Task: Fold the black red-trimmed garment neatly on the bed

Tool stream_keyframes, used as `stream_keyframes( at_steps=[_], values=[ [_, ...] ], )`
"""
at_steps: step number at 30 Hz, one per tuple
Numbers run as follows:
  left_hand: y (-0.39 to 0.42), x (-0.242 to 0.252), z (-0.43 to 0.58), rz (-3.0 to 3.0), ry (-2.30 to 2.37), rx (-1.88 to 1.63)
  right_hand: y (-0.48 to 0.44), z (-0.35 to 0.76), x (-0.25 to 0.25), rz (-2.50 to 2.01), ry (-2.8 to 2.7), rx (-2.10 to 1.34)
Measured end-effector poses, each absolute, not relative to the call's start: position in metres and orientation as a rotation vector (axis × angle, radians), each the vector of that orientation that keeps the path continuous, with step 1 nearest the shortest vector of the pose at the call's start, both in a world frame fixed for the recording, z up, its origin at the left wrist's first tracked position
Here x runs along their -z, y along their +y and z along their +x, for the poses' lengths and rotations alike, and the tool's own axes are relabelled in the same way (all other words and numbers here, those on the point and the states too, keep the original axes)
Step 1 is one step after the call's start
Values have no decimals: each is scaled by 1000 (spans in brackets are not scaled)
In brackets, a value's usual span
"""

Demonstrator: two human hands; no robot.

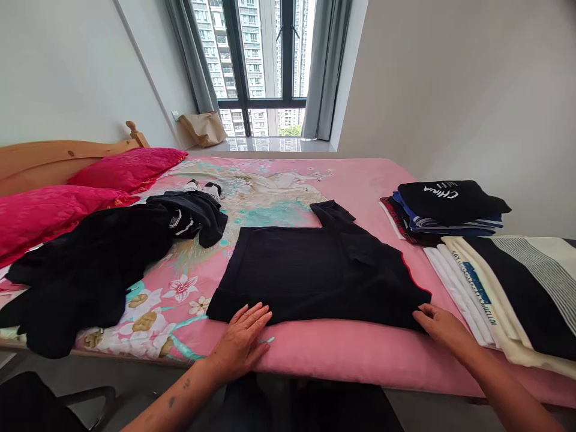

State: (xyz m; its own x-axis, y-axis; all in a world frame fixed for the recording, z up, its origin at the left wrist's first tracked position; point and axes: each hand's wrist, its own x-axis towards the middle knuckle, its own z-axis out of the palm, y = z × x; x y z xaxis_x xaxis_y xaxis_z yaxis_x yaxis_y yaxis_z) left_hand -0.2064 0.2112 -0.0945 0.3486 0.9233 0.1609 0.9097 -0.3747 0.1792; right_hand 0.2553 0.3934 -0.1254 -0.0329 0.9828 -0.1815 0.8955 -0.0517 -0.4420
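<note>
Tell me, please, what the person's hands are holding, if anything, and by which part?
Nothing is lifted: the left hand lies flat on the black garment's near hem, and the right hand touches its near right corner.

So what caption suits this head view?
Both hands, left and right, rest on a dark garment's near edge on the pink bed.
</note>
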Motion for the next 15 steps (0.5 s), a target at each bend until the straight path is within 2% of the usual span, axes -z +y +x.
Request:
stream_keyframes(
  at_steps=[3, 8, 12, 15],
  values=[
    [219, 93, -214, 2504, 1820, -411, 395, 254, 128, -2065, -1963, -676],
    [245, 77, -241, 2144, 2312, -429, 396, 254, 133, -2089, -1933, -635],
    [255, 64, -266, 2032, 2293, -200, 398, 249, 126, -2068, -1881, -652],
    [260, 57, -286, 1890, 2273, -158, 404, 237, 114, -2003, -1866, -725]
  ],
)
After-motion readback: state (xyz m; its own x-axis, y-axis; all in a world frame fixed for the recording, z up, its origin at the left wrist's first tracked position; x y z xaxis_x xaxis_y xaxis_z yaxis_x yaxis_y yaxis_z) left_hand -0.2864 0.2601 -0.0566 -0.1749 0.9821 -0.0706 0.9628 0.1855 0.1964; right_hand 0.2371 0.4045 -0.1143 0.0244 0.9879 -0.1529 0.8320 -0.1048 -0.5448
